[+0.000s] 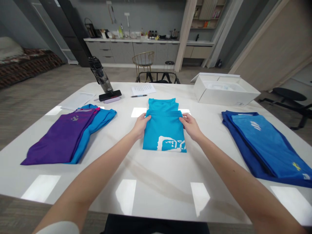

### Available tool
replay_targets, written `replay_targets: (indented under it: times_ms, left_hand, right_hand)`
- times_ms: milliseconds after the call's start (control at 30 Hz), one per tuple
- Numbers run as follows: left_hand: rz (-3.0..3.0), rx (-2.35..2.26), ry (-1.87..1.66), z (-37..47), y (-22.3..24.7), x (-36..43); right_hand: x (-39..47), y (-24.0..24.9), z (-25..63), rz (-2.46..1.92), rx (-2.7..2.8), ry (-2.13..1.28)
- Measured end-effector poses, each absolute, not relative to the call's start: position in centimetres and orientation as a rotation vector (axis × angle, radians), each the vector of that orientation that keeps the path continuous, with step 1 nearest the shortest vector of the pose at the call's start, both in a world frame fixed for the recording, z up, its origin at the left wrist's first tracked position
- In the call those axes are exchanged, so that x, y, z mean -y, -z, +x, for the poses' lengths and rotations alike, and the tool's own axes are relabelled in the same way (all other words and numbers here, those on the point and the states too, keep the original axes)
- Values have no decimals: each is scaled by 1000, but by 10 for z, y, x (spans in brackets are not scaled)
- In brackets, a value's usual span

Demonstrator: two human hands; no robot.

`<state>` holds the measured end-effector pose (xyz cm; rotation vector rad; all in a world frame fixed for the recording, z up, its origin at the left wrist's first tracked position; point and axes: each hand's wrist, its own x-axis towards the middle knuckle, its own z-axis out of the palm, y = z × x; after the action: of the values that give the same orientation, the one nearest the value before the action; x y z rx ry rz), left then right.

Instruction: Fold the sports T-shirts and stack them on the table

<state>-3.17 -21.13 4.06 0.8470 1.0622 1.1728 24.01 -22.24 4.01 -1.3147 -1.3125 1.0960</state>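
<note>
A turquoise shirt (163, 125) with white lettering lies folded on the white table, its hem edge turned up toward the far end. At its left side my left hand (141, 125) pinches the fold, thumb on top and fingers beneath. My right hand (191, 126) grips the opposite edge the same way. Off to the left, a purple shirt (64, 135) rests on a blue shirt (103, 118). To the right lies a stack of folded blue garments (265, 143), a lighter one over darker ones.
A handheld vacuum (102, 78) stands at the table's far left. Near it are a pen (138, 96) and printed sheets (143, 88). An open white box (225, 89) sits at the far right. Chairs (143, 59) and a kitchen counter (146, 41) are beyond the table (156, 182).
</note>
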Motion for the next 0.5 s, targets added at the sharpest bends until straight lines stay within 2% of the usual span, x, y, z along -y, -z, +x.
replay_targets:
  times_ms: [200, 367, 500]
  left_hand:
    - [983, -1384, -925, -30, -21, 162]
    - [1302, -1113, -1104, -33, -52, 137]
    - [1260, -983, -1256, -27, -72, 100]
  right_hand:
    - [180, -19, 241, -1845, 1455, -947]
    - [167, -46, 247, -1607, 1495, -932]
    - [128, -66, 250, -1501, 1429, -731]
